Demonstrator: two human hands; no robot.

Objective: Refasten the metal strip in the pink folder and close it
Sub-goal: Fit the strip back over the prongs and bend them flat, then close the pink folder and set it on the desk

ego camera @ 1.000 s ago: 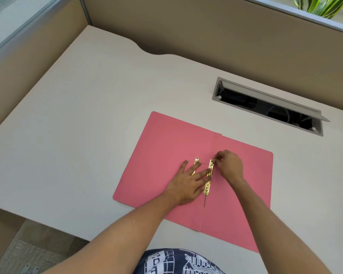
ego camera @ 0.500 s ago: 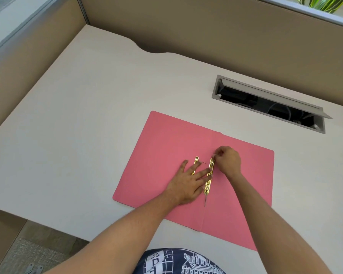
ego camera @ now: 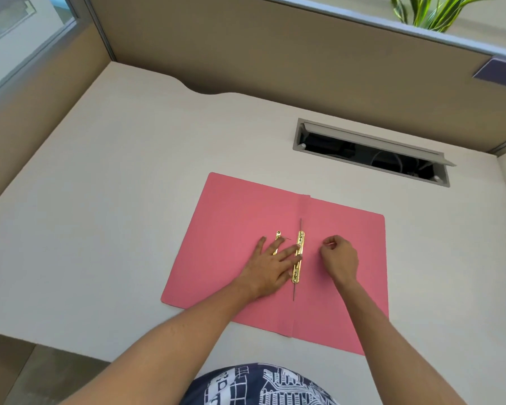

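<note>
1. Folder [ego camera: 240, 229], pink, lies open and flat on the desk [ego camera: 114, 200], spine running away from the person.
2. Gold metal strip [ego camera: 298, 264] sits along the spine; a second, shorter gold piece [ego camera: 277, 238] lies just left of it.
3. Left hand [ego camera: 270, 266] rests spread flat, fingertips pressing on the strip.
4. Right hand [ego camera: 340, 258] hovers right of the strip, fingers curled; whether it pinches anything I cannot tell.

Bright even light, soft shadows, wide-angle edge distortion
</note>
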